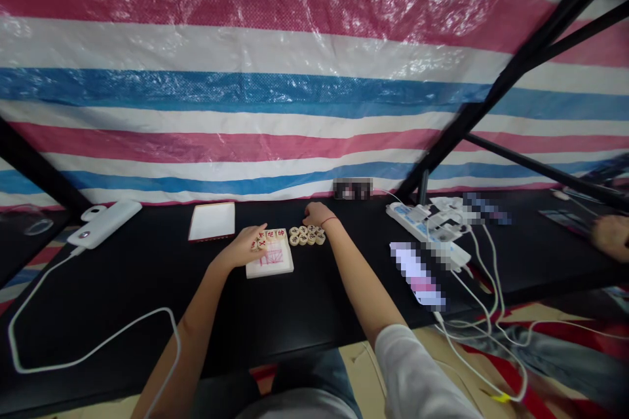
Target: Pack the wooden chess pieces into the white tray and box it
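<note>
My left hand (243,249) rests over the left side of a shallow white box (270,268), thumb and fingers spread apart around some xiangqi pieces. Several round pieces with red characters (271,236) lie along the box's far side, and a red pattern shows on its bare bottom. Just right of the box, two rows of round xiangqi pieces (307,236) with dark characters lie on the black table. At the far edge of these rows is my right hand (318,213), its fingers curled downward; what they hold, if anything, is hidden.
A white box lid (212,222) lies behind to the left. Farther left is a white device (105,224) with a cable. On the right are a phone (417,275), a power strip (427,232) and tangled white cables. A small dark device (352,190) stands at the back near the striped sheet.
</note>
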A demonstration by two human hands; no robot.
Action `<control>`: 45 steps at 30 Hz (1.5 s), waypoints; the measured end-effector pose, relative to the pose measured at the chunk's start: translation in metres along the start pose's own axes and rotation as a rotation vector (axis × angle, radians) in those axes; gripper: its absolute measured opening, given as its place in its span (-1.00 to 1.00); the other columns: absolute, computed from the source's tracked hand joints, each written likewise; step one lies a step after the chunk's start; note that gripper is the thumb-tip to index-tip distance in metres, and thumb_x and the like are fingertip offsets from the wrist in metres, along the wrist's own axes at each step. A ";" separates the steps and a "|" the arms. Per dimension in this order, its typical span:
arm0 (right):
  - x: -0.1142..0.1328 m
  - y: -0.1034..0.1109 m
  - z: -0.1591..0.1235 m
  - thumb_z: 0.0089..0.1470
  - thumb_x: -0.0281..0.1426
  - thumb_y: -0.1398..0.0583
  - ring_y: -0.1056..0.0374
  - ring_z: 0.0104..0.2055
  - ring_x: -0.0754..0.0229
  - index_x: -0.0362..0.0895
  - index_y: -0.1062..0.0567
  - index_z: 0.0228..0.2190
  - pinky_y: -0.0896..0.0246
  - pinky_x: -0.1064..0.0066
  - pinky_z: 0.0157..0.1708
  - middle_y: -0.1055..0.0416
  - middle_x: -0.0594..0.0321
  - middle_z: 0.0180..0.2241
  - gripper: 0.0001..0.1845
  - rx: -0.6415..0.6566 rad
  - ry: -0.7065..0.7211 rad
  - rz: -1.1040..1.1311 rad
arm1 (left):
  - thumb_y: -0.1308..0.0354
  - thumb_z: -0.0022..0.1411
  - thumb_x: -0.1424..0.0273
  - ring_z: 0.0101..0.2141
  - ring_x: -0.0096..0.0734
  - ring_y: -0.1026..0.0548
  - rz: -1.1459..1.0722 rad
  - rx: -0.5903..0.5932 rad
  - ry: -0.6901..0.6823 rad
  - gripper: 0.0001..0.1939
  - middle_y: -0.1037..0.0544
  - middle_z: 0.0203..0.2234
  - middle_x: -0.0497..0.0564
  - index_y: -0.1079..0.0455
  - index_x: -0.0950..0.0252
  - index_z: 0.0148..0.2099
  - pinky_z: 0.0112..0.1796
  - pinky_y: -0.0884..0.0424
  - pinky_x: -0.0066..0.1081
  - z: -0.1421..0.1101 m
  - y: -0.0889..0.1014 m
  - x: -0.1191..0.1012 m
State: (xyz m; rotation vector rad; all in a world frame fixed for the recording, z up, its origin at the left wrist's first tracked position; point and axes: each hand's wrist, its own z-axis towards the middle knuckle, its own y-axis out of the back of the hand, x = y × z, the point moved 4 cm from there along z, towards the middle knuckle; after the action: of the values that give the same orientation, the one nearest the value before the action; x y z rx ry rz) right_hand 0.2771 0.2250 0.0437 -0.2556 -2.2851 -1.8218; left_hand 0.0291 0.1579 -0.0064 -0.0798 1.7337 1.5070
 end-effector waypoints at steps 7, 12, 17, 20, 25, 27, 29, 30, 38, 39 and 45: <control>0.023 0.000 -0.038 0.07 -0.31 -0.20 -0.46 -0.20 0.23 -0.16 -0.50 -0.07 -0.27 0.49 -0.13 -0.55 0.19 -0.24 -0.63 -0.255 0.194 0.289 | -0.23 0.11 0.27 0.16 -0.12 -0.25 -0.008 -0.180 -0.063 -0.19 -0.26 0.16 0.16 0.01 0.19 0.35 0.17 -0.18 -0.15 -0.008 0.014 -0.017; 0.059 -0.034 -0.065 0.03 -0.26 -0.22 -0.43 -0.42 0.31 -0.19 -0.49 -0.09 -0.32 0.49 -0.35 -0.52 0.24 -0.33 -0.59 -0.196 0.412 0.812 | -0.10 0.27 0.26 0.07 -0.26 -0.38 -0.055 -0.359 -0.164 -0.48 -0.36 0.07 0.07 -0.15 0.12 0.25 0.08 -0.32 -0.27 -0.012 0.020 -0.042; 0.074 -0.046 -0.073 0.00 -0.24 -0.25 -0.43 -0.39 0.29 -0.16 -0.46 -0.06 -0.34 0.47 -0.35 -0.53 0.21 -0.29 -0.54 -0.158 0.449 0.982 | -0.05 0.30 0.35 -0.12 -0.35 -0.49 -0.034 -0.446 -0.213 -0.75 -0.48 -0.13 0.02 -0.39 0.18 0.01 -0.06 -0.43 -0.36 -0.013 0.018 -0.050; 0.073 -0.047 -0.074 0.01 -0.22 -0.25 -0.45 -0.36 0.26 -0.15 -0.47 -0.09 -0.36 0.46 -0.34 -0.53 0.19 -0.29 -0.57 -0.166 0.445 1.013 | -0.06 0.29 0.36 -0.14 -0.35 -0.49 -0.019 -0.440 -0.210 -0.76 -0.48 -0.15 0.03 -0.38 0.19 0.00 -0.08 -0.44 -0.36 -0.014 0.017 -0.049; 0.058 -0.048 -0.074 0.06 -0.23 -0.21 -0.41 -0.43 0.28 -0.16 -0.46 -0.13 -0.34 0.44 -0.37 -0.52 0.14 -0.28 -0.63 -0.379 0.335 0.997 | -0.08 0.28 0.35 -0.15 -0.35 -0.48 0.021 -0.504 -0.167 -0.81 -0.44 -0.18 0.05 -0.40 0.23 -0.08 -0.09 -0.42 -0.33 -0.017 0.022 -0.042; 0.053 -0.048 -0.074 0.07 -0.22 -0.19 -0.38 -0.46 0.28 -0.17 -0.47 -0.18 -0.32 0.44 -0.40 -0.51 0.15 -0.32 -0.67 -0.452 0.296 0.973 | -0.07 0.28 0.36 -0.14 -0.34 -0.48 0.029 -0.494 -0.185 -0.88 -0.47 -0.21 0.04 -0.41 0.24 -0.19 -0.07 -0.39 -0.32 -0.017 0.022 -0.041; 0.051 -0.048 -0.075 0.08 -0.21 -0.18 -0.36 -0.48 0.29 -0.17 -0.48 -0.21 -0.30 0.45 -0.43 -0.50 0.18 -0.37 -0.68 -0.482 0.282 0.948 | -0.10 0.27 0.36 -0.10 -0.31 -0.47 0.054 -0.463 -0.215 -0.90 -0.53 -0.24 0.01 -0.41 0.23 -0.28 -0.03 -0.33 -0.27 -0.017 0.018 -0.044; 0.051 -0.048 -0.075 0.09 -0.20 -0.17 -0.35 -0.49 0.29 -0.17 -0.48 -0.22 -0.29 0.45 -0.44 -0.49 0.19 -0.39 -0.68 -0.487 0.283 0.939 | -0.12 0.25 0.35 -0.07 -0.29 -0.46 0.079 -0.443 -0.223 -0.91 -0.55 -0.26 0.00 -0.41 0.22 -0.30 -0.01 -0.29 -0.23 -0.017 0.015 -0.046; 0.056 -0.051 -0.079 0.09 -0.24 -0.16 -0.36 -0.49 0.28 -0.16 -0.49 -0.23 -0.29 0.46 -0.46 -0.49 0.22 -0.41 -0.72 -0.491 0.313 0.873 | -0.20 0.19 0.30 -0.16 -0.23 -0.37 0.314 -0.274 -0.131 -0.83 -0.60 -0.38 -0.08 -0.45 0.18 -0.45 -0.09 -0.09 -0.15 -0.010 0.000 -0.057; 0.056 -0.052 -0.081 0.10 -0.24 -0.16 -0.36 -0.49 0.27 -0.16 -0.49 -0.23 -0.29 0.46 -0.45 -0.49 0.21 -0.40 -0.72 -0.496 0.317 0.860 | -0.19 0.20 0.31 -0.16 -0.24 -0.35 0.332 -0.268 -0.131 -0.84 -0.59 -0.36 -0.08 -0.46 0.18 -0.44 -0.11 -0.09 -0.16 -0.009 0.000 -0.058; 0.058 -0.055 -0.095 0.10 -0.31 -0.15 -0.38 -0.35 0.21 -0.16 -0.48 -0.17 -0.36 0.36 -0.28 -0.49 0.14 -0.27 -0.73 -0.622 0.352 0.728 | -0.16 0.21 0.31 -0.21 -0.26 -0.31 0.425 -0.254 -0.127 -0.89 -0.48 -0.28 0.02 -0.46 0.21 -0.29 -0.18 -0.17 -0.24 -0.009 -0.004 -0.054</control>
State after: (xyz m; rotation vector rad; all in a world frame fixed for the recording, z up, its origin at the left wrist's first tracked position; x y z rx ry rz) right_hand 0.2120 0.1211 0.0283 -0.6859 -1.1192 -1.8828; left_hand 0.0618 0.1250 0.0223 0.2646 1.5100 1.9902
